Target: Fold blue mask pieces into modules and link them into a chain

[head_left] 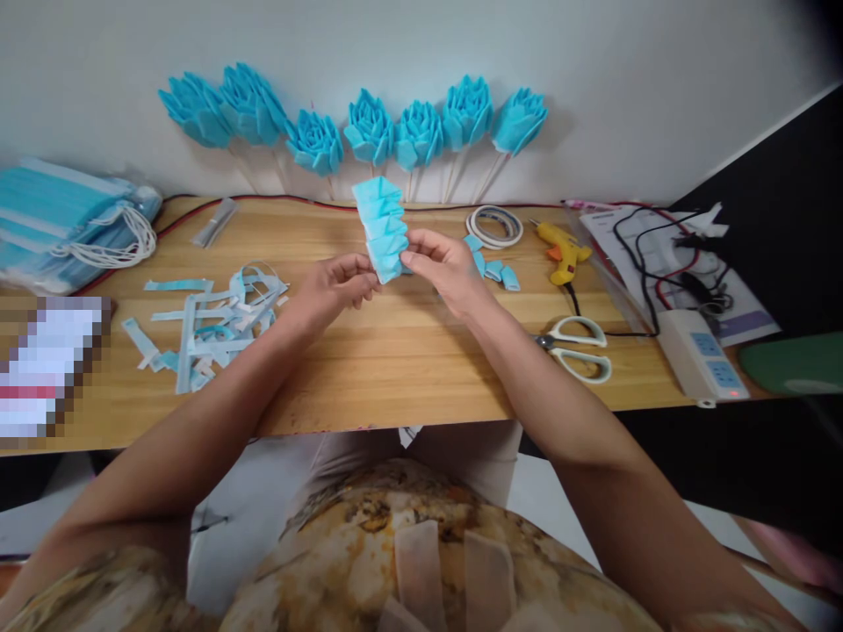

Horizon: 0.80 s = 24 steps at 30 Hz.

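So I'm watching this person hold a pleated blue strip up over the middle of the tabletop, nearer the back edge than the front. Left hand has its fingers pinching the strip's bottom corner, right hand has its fingers pinching the side lower down, so the top end is just standing there unsupported. My worry: ease that right pinch and the folds could pop open, pull too hard and they'd probably stretch out flat. Also the glue gun sits toward the right edge with its cord running close by the scissors, so a careless right elbow could snag it and drag the gun over
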{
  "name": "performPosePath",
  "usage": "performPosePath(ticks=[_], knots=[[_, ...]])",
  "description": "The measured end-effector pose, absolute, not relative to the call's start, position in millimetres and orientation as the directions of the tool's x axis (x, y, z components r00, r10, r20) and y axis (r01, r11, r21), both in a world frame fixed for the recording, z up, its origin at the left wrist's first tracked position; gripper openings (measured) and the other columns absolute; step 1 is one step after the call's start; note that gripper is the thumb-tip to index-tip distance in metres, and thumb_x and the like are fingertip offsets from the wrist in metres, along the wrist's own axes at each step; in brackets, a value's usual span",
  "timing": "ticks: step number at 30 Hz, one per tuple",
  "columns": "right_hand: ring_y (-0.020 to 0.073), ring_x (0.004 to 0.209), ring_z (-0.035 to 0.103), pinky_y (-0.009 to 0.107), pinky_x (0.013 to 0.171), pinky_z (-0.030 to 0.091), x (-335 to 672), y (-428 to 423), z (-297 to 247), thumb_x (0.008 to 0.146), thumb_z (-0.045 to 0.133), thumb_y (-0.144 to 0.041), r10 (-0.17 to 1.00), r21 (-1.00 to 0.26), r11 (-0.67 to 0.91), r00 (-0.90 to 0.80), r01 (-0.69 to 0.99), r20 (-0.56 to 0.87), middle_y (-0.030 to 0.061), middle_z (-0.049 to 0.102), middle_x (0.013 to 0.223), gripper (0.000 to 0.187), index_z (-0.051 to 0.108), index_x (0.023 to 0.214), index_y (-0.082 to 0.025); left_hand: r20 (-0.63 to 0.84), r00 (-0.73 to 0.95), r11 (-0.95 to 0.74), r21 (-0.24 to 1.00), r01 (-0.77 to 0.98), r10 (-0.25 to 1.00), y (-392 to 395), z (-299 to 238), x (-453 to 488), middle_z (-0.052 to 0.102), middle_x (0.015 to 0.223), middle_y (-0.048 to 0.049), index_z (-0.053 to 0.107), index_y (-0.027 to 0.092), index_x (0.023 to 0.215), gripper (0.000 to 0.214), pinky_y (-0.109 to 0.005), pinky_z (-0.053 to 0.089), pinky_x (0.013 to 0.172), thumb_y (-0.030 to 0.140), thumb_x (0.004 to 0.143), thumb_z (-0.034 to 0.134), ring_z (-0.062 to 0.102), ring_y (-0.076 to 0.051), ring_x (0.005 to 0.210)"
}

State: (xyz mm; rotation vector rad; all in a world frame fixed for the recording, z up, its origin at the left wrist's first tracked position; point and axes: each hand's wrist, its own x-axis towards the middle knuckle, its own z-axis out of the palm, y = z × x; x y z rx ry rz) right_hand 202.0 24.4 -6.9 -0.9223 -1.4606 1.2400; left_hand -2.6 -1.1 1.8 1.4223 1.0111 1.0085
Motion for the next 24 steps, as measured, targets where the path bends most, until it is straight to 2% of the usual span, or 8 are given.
performPosePath(ticks=[4,7,11,14,17,20,24], knots=[[0.0186,0.101,0.070,0.034,0.092,0.057,199.8,23.7,-7.7,0.080,0.079,-0.038,0.953,-0.976,0.202,-0.217,-0.075,0.214,0.0000,0.076,0.094,0.026,0.076,0.099,-0.022,0.041,0.282,-0.075,0.991,0.109,0.959,-2.8,3.3,-2.4,0.068,0.072,-0.0039,0.071,0.018,0.072,0.032,-0.025,0.043,0.058,0.048,0.079,0.079,0.054,-0.012,0.062],[0.0189,0.102,0.070,0.034,0.094,0.057,198.3,22.0,-8.2,0.078,0.083,-0.042,0.945,-0.974,0.195,-0.244,-0.112,0.218,0.0001,0.076,0.095,0.030,0.076,0.098,-0.022,0.057,0.272,-0.096,0.987,0.132,0.961,-2.7,1.3,-1.8,0.063,0.065,-0.0012,0.069,0.018,0.067,0.030,-0.024,0.040,0.057,0.044,0.075,0.082,0.049,-0.011,0.059],[0.0192,0.105,0.070,0.033,0.093,0.057,199.5,20.6,-7.1,0.083,0.076,-0.061,0.950,-0.987,0.103,-0.284,-0.120,0.134,0.0017,0.077,0.100,0.041,0.076,0.099,-0.024,0.055,0.261,-0.090,0.988,0.123,0.964,-1.9,-0.3,-2.2,0.063,0.063,-0.0008,0.067,0.018,0.065,0.028,-0.025,0.040,0.057,0.041,0.073,0.081,0.049,-0.011,0.058],[0.0180,0.099,0.069,0.032,0.090,0.057,200.2,20.6,-6.3,0.083,0.073,-0.072,0.953,-0.989,0.118,-0.269,-0.086,0.137,0.0016,0.074,0.095,0.050,0.076,0.092,-0.023,0.048,0.269,-0.085,0.988,0.128,0.962,-1.6,-0.8,-2.6,0.063,0.064,-0.0004,0.067,0.018,0.066,0.027,-0.024,0.040,0.058,0.041,0.074,0.080,0.049,-0.010,0.058],[0.0165,0.088,0.064,0.031,0.087,0.055,199.1,21.1,-7.4,0.079,0.077,-0.071,0.955,-0.982,0.187,-0.231,-0.016,0.186,0.0002,0.070,0.083,0.049,0.072,0.080,-0.022,0.052,0.302,-0.094,0.987,0.128,0.952,-0.5,-2.9,-2.8,0.060,0.063,0.0011,0.067,0.019,0.066,0.026,-0.024,0.039,0.058,0.040,0.073,0.081,0.048,-0.010,0.058],[0.0152,0.081,0.060,0.031,0.083,0.053,197.6,21.7,-9.3,0.081,0.077,-0.069,0.957,-0.976,0.219,-0.193,-0.004,0.216,-0.0005,0.066,0.079,0.047,0.071,0.077,-0.022,0.050,0.342,-0.102,0.985,0.136,0.938,1.7,-5.1,-4.4,0.057,0.062,0.0021,0.066,0.019,0.066,0.025,-0.024,0.039,0.058,0.038,0.072,0.080,0.046,-0.010,0.057],[0.0143,0.078,0.057,0.030,0.082,0.052,197.3,21.5,-9.2,0.081,0.078,-0.068,0.951,-0.969,0.245,-0.193,-0.017,0.243,-0.0009,0.064,0.077,0.047,0.070,0.076,-0.022,0.017,0.385,-0.079,0.986,0.146,0.923,4.6,-2.3,-11.0,0.065,0.070,-0.0009,0.073,0.019,0.075,0.019,-0.025,0.042,0.059,0.037,0.073,0.080,0.053,-0.012,0.062]])
